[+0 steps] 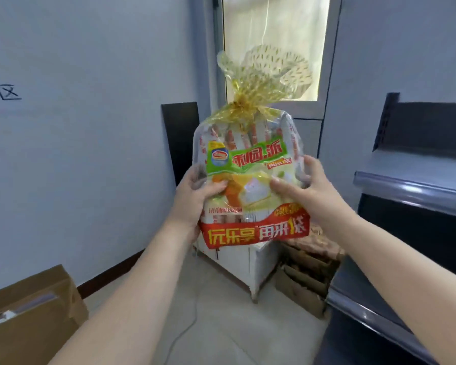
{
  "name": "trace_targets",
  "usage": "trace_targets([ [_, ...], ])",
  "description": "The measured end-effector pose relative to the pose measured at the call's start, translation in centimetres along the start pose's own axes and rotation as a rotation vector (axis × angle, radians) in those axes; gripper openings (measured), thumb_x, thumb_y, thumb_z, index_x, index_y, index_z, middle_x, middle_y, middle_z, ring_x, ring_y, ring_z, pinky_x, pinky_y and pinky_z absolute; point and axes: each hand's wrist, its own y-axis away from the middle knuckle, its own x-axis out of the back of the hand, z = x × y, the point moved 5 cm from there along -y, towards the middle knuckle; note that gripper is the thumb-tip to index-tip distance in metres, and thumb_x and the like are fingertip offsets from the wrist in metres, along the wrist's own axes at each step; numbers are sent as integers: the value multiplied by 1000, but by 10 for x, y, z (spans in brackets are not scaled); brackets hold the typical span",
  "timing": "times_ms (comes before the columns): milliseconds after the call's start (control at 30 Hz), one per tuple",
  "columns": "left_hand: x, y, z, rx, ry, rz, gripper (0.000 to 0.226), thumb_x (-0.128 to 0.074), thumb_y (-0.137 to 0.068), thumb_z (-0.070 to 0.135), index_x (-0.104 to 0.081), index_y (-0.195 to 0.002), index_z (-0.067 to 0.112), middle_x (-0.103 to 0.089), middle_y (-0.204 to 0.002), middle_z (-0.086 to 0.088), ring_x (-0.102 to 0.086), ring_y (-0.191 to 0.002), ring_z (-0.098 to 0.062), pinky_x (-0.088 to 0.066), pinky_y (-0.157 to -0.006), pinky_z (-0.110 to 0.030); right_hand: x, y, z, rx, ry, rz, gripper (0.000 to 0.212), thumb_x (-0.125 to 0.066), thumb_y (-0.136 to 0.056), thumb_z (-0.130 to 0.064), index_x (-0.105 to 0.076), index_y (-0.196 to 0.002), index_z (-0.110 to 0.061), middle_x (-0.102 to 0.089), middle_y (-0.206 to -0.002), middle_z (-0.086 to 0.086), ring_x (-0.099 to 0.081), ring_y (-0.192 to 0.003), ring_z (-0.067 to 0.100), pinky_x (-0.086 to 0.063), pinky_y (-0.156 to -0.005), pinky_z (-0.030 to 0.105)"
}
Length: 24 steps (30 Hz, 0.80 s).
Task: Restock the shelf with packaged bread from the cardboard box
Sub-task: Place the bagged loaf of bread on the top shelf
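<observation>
**Bread bag held upright in mid-air**

A cardboard box [29, 309] sits at the near left edge. Left hand [195, 196] and right hand [304, 185] grip the packaged bread bag [250, 180] by its sides, over open floor [221, 312]. The shelf [416, 180] juts in at right; beyond, a window [274, 35].
</observation>
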Motion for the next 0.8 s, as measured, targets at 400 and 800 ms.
trace_targets([
  [400,-236,-70,11,-155,-203,-288,71,-64,-85,34,-25,-143,22,-60,-109,10,-64,-94,-11,-56,-80,-28,213,6,-29,90,-180,385,53,-75,-73,-31,-48,-117,-19,-70,-104,5,-73,-80,20,-60,-68,35],
  [800,-425,-136,-31,-326,-376,-477,87,-83,-67,25,-32,-138,19,-55,-120,5,-57,-105,-10,-50,-87,-26,389,-28,-9,-23,173,481,76,-80,-66,-33,-29,-122,-23,-57,-111,-5,-65,-92,12,-55,-70,28],
])
